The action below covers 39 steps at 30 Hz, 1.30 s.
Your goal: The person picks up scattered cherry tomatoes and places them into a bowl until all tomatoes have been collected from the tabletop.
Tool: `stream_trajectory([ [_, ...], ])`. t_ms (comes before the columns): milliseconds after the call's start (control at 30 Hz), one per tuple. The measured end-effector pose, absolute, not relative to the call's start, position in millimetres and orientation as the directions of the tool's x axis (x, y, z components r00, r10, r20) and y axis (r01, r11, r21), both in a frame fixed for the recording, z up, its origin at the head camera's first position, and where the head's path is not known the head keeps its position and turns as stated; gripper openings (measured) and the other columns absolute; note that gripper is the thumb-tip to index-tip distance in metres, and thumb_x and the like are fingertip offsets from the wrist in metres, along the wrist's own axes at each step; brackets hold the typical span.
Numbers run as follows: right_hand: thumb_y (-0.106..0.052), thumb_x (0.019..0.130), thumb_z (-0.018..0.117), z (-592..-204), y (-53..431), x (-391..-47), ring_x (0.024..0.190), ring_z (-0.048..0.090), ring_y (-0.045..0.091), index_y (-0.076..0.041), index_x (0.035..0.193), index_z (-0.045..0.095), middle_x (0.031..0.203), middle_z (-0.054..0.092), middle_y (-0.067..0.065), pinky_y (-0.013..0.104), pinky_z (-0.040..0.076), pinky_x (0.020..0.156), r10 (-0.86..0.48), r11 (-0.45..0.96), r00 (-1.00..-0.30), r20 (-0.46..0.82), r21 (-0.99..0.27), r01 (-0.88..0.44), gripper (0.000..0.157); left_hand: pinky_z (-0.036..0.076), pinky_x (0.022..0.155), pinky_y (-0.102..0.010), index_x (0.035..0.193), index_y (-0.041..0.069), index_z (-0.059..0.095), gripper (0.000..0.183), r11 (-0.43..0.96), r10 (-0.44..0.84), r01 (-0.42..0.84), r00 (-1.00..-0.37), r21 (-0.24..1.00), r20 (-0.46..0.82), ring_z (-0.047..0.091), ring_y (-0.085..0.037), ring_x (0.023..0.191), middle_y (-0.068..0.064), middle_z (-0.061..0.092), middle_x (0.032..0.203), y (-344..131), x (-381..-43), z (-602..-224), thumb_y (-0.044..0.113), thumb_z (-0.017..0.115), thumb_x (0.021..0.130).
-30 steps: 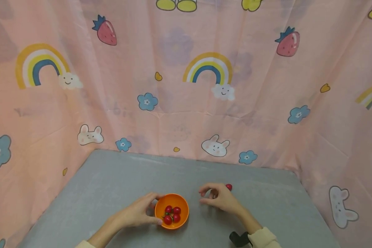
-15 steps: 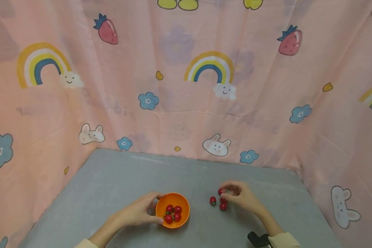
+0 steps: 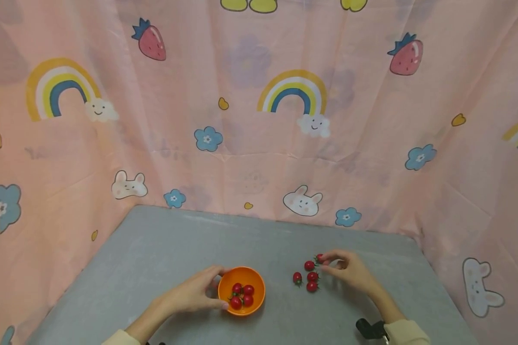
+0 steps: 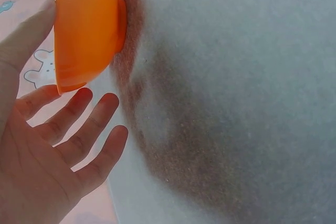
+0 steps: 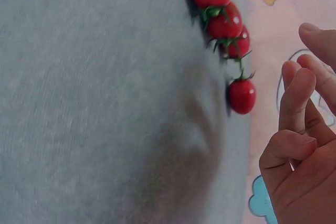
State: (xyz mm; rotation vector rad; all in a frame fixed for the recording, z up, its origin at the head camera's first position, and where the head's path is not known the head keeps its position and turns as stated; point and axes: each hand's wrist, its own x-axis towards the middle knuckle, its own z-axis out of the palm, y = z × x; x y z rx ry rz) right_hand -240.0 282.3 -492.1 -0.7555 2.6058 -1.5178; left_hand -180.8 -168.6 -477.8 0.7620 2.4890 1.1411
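Observation:
Four-sided contact is not seen, but my left hand (image 3: 194, 292) holds the orange bowl (image 3: 257, 302) at its left side, thumb and index finger at the rim. In the left wrist view, the other fingers spread loosely beside the bowl (image 4: 86, 24). Several red cherry tomatoes (image 3: 236, 302) with green stems lie inside it. My right hand (image 3: 349, 272) hovers by a loose group of cherry tomatoes (image 3: 312, 286) to the right of the bowl. Its fingertips overlap the farthest cherry tomato (image 3: 319, 258) in the head view. The right wrist view shows nothing between thumb and fingers, with cherry tomatoes (image 5: 241, 96) apart from them.
The grey tabletop (image 3: 190, 239) carries the bowl and tomatoes. A pink patterned curtain (image 3: 241, 167) hangs behind it and along both sides. A black device (image 3: 370, 329) sits at the right wrist, near a cream sleeve (image 3: 406, 333).
My right hand has moved right, from near the bowl across the loose tomatoes to the farthest one, uncovering the others. The left hand stays at the bowl.

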Motion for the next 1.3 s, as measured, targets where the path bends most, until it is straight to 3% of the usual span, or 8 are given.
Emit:
stream_trajectory([
  [267, -0.014, 0.092, 0.078, -502, 290, -249, 0.056, 0.052, 0.011, 0.002, 0.116, 0.069, 0.102, 0.068, 0.014, 0.025, 0.045, 0.051, -0.4, 0.46, -0.907, 0.132, -0.827, -0.323, 0.03, 0.05, 0.097, -0.043, 0.139, 0.01, 0.052, 0.068, 0.542, 0.59, 0.37, -0.807, 0.755, -0.027, 0.058, -0.016, 0.109, -0.005, 0.056, 0.137, -170, -180, -477, 0.041, 0.082, 0.086],
  [467, -0.012, 0.089, 0.08, -510, 295, -254, 0.058, 0.05, 0.014, 0.002, 0.12, 0.065, 0.106, 0.065, 0.016, 0.026, 0.044, 0.051, -0.331, 0.518, -0.93, 0.158, -0.794, -0.319, 0.037, 0.05, 0.096, -0.041, 0.138, 0.01, 0.052, 0.066, 0.526, 0.595, 0.362, -0.803, 0.77, -0.029, 0.058, -0.015, 0.109, -0.005, 0.055, 0.137, -170, -182, -479, 0.039, 0.082, 0.087],
  [667, -0.015, 0.085, 0.085, -513, 293, -262, 0.051, 0.041, 0.008, 0.001, 0.129, 0.061, 0.112, 0.063, 0.02, 0.026, 0.04, 0.048, -0.317, 0.571, -0.935, 0.16, -0.755, -0.323, 0.053, 0.051, 0.094, -0.04, 0.139, 0.01, 0.052, 0.067, 0.528, 0.593, 0.343, -0.803, 0.777, -0.049, 0.058, -0.015, 0.107, -0.005, 0.055, 0.137, -170, -184, -481, 0.038, 0.083, 0.087],
  [867, -0.018, 0.082, 0.087, -513, 288, -271, 0.054, 0.044, 0.011, 0.001, 0.139, 0.053, 0.122, 0.059, 0.027, 0.027, 0.043, 0.052, -0.331, 0.589, -0.938, 0.102, -0.754, -0.29, 0.069, 0.051, 0.095, -0.041, 0.138, 0.01, 0.052, 0.066, 0.516, 0.597, 0.334, -0.8, 0.789, -0.051, 0.059, -0.017, 0.109, -0.005, 0.055, 0.137, -170, -185, -480, 0.037, 0.083, 0.086],
  [967, -0.016, 0.082, 0.086, -514, 287, -274, 0.057, 0.047, 0.016, 0.001, 0.137, 0.054, 0.123, 0.059, 0.028, 0.029, 0.045, 0.057, -0.332, 0.597, -0.938, 0.094, -0.75, -0.287, 0.066, 0.051, 0.094, -0.04, 0.137, 0.01, 0.052, 0.065, 0.508, 0.6, 0.326, -0.798, 0.798, -0.056, 0.06, -0.018, 0.109, -0.006, 0.055, 0.137, -169, -185, -479, 0.036, 0.084, 0.086],
  [1100, -0.014, 0.084, 0.085, -514, 285, -276, 0.084, 0.062, 0.028, 0.002, 0.127, 0.061, 0.117, 0.065, 0.02, 0.045, 0.051, 0.079, -0.352, 0.599, -0.924, 0.15, -0.722, -0.346, 0.051, 0.051, 0.094, -0.04, 0.136, 0.009, 0.052, 0.064, 0.506, 0.601, 0.322, -0.797, 0.8, -0.059, 0.06, -0.019, 0.11, -0.007, 0.055, 0.137, -169, -185, -477, 0.034, 0.084, 0.086],
  [1200, -0.01, 0.086, 0.082, -514, 284, -277, 0.105, 0.061, 0.034, 0.001, 0.118, 0.066, 0.111, 0.068, 0.012, 0.059, 0.046, 0.092, -0.372, 0.601, -0.912, 0.173, -0.704, -0.379, 0.038, 0.051, 0.095, -0.042, 0.136, 0.009, 0.052, 0.064, 0.516, 0.601, 0.333, -0.797, 0.789, -0.056, 0.059, -0.019, 0.111, -0.006, 0.056, 0.136, -169, -185, -476, 0.036, 0.083, 0.087],
  [1300, -0.007, 0.087, 0.08, -514, 284, -277, 0.103, 0.061, 0.033, 0.0, 0.112, 0.069, 0.106, 0.068, 0.007, 0.062, 0.045, 0.093, -0.367, 0.605, -0.916, 0.16, -0.707, -0.366, 0.028, 0.05, 0.095, -0.042, 0.136, 0.011, 0.052, 0.064, 0.527, 0.6, 0.342, -0.798, 0.778, -0.055, 0.059, -0.018, 0.111, -0.005, 0.056, 0.136, -169, -185, -477, 0.038, 0.083, 0.086],
])
